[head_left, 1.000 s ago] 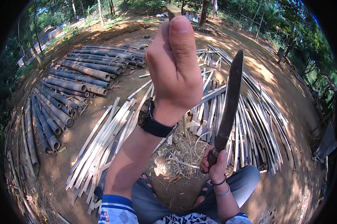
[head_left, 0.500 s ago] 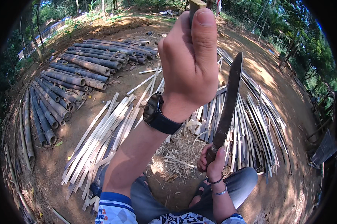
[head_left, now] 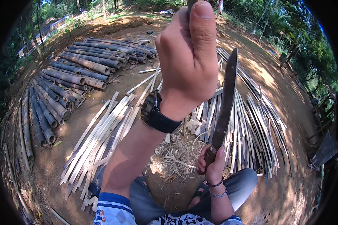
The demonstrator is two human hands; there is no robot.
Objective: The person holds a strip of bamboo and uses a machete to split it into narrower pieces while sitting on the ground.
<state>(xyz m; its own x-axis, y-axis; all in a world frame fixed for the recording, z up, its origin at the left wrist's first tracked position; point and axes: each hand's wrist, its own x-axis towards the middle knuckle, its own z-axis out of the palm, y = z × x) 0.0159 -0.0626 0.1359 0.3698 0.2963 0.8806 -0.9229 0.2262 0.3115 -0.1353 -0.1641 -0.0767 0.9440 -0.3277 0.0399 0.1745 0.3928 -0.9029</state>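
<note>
My left hand (head_left: 189,60) is raised high and close in the upper middle, its fist wrapped round a bamboo strip (head_left: 191,4). Only a short dark piece of that strip shows above the thumb; the rest is hidden by the hand or cut off by the view's top edge. Lower down, my right hand (head_left: 213,165) grips the wooden handle of a machete (head_left: 228,90). Its long dark blade points upward, tilted slightly right, beside my left wrist and apart from the strip.
Split bamboo strips (head_left: 97,137) lie left of my legs, and another spread of strips (head_left: 251,131) fans out at right. Curly shavings (head_left: 178,153) cover the ground between. Whole bamboo poles (head_left: 87,63) are stacked at far left. Trees stand behind.
My left hand has shifted slightly up and left, taking the strip's cut end out of the top of the view. The machete blade has moved a little left.
</note>
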